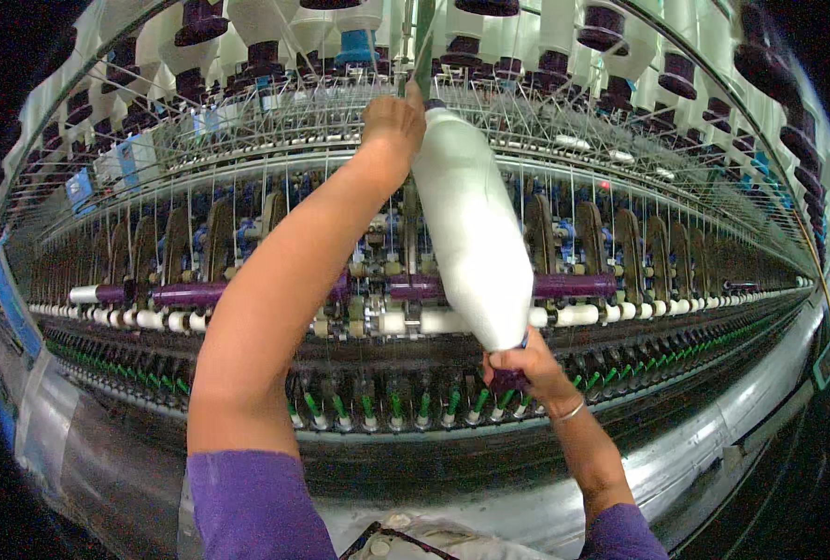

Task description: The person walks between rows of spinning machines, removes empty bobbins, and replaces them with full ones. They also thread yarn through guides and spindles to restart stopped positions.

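Observation:
A large roving bobbin, wound thick with white fibre, slants in front of me. Its purple lower end is gripped by my right hand, which wears a thin bangle at the wrist. The dark upper tip of the bobbin lies close beside my left hand. That hand is raised high, its fingers curled and one finger pointing up along the hanging rods. What the curled fingers hold, if anything, is hidden. Behind the bobbin run purple rollers and white rollers of the spinning frame.
Overhead hang several white roving bobbins with purple ends, one with a blue end. Below the rollers stands a long row of green spindles. A metal ledge curves along the near side. Thin guide rods cross behind my left hand.

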